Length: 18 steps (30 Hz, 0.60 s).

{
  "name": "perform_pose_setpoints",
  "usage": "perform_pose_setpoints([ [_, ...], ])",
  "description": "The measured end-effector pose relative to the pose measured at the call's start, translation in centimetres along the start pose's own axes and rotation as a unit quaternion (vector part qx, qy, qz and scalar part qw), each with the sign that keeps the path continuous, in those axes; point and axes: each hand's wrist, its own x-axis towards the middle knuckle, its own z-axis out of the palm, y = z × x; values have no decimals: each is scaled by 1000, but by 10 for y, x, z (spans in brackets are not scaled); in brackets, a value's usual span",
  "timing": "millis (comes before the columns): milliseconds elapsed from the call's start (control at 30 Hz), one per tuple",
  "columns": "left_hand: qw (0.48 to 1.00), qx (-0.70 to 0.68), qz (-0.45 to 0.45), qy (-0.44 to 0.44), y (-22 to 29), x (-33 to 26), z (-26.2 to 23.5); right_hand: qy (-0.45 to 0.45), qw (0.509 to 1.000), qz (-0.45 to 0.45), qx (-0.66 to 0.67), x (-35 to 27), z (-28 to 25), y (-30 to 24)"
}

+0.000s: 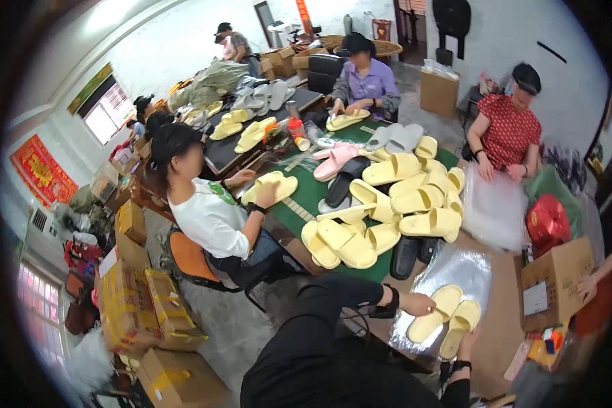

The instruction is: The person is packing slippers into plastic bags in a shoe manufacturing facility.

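Two pale yellow slippers lie side by side on clear plastic bags [479, 270] at the table's near right. My left hand [417, 304] grips the edge of the left slipper [425, 328] by its strap. At the outer side of the right slipper [459, 328], my right hand [468, 341] is closed on its edge, with some fingers hidden. Just beyond, yellow slippers [425, 223] are heaped on the green table top [299, 234]. A black slipper [404, 258] sits below the heap, near the bags.
A cardboard box [557, 282] stands at the table's right. Across the table a person in red handles clear bags [496, 204]; another in purple and one in white hold yellow slippers [279, 187]. Taped cartons [126, 306] are stacked on the floor at left.
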Motion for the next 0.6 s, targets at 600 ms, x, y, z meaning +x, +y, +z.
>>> perform_pose_setpoints([
  [600, 953, 270, 1, -135, -42, -52, 80, 105, 958, 168, -206, -60, 36, -104],
])
